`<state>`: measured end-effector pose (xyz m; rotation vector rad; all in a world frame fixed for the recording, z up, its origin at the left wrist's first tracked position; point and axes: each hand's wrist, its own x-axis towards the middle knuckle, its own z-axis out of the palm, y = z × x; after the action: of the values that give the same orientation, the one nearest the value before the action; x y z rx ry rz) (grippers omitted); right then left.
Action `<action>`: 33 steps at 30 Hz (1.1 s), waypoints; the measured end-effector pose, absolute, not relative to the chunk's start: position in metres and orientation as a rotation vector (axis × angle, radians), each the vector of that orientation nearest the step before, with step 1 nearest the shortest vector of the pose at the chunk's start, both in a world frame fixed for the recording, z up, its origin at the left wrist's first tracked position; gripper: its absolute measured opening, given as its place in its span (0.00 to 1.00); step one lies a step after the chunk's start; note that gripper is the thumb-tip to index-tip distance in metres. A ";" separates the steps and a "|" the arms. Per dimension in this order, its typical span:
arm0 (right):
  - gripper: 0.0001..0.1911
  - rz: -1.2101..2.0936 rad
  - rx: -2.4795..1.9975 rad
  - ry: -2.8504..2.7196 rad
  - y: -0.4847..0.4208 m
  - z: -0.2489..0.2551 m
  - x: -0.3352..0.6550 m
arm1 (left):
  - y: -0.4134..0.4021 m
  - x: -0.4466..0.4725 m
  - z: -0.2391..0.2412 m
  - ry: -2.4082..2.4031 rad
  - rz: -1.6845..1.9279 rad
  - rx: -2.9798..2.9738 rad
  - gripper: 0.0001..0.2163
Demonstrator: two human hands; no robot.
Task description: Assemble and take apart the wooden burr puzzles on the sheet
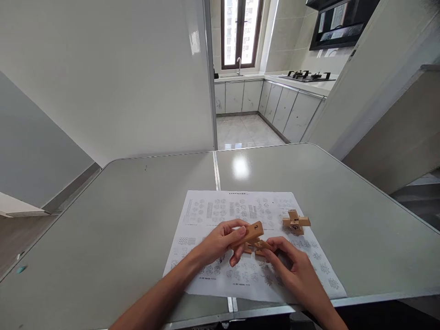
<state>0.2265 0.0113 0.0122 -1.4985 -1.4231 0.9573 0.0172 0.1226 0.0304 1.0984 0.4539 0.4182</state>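
My left hand (220,243) is closed round a wooden puzzle block (250,233) marked with the number 2, held just above a printed instruction sheet (213,211). My right hand (292,266) pinches smaller wooden pieces (258,250) under that block, so both hands grip the same cluster. A second, assembled cross-shaped wooden puzzle (295,222) stands on the sheet to the right of my hands, apart from them. The sheet lies on a grey table (120,220).
A seam (216,172) runs down the middle of the table. Beyond the far edge a doorway leads into a kitchen with white cabinets (240,96) and a stove (307,75). White walls stand at left and right. A small teal object (21,269) lies at the table's left edge.
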 end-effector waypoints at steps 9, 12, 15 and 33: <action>0.15 0.929 -1.503 -1.430 0.011 0.011 0.228 | 0.125 0.017 0.028 0.452 0.449 1.136 0.19; 0.14 0.944 -1.501 -1.429 0.012 0.010 0.228 | 0.125 0.017 0.029 0.455 0.452 1.151 0.20; 0.15 0.967 -1.498 -1.434 0.012 0.010 0.228 | 0.125 0.017 0.030 0.463 0.460 1.166 0.20; 0.16 0.896 -1.479 -1.411 0.010 0.014 0.227 | 0.121 0.024 0.027 0.486 0.564 1.014 0.18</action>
<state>0.2273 0.0095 0.0141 -1.4791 -1.4111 0.8960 0.0238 0.1208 0.0266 1.0136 0.4860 0.5639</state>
